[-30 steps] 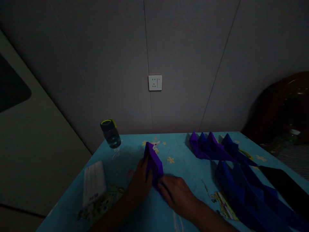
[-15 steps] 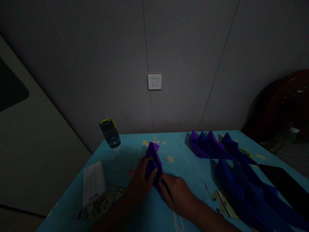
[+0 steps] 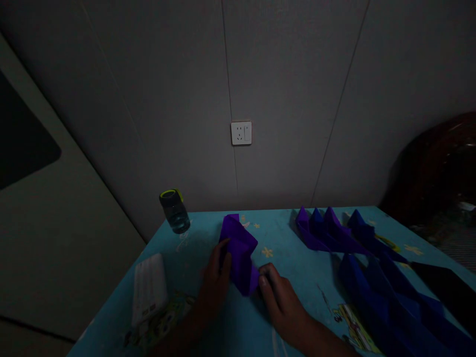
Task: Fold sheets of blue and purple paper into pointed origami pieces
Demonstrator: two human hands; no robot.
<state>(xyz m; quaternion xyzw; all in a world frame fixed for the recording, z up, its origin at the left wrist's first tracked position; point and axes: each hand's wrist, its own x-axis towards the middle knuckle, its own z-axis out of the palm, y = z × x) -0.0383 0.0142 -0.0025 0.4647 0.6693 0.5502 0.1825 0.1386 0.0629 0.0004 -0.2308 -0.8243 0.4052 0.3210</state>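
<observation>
Bottle (image 3: 175, 212), folded shapes (image 3: 337, 233) around purple paper (image 3: 241, 250)

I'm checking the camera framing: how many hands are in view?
2: the left hand, holding the purple folded paper, and the right hand, at the paper's lower right corner.

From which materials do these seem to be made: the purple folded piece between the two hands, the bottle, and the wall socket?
Purple folded piece: most likely paper, matt; its flat faces meet at sharp creases.
Bottle: smooth, probably clear plastic; it is see-through, but glass cannot be ruled out.
Wall socket: probably hard plastic, smooth and white, judging by its even surface and neat slots.
</observation>
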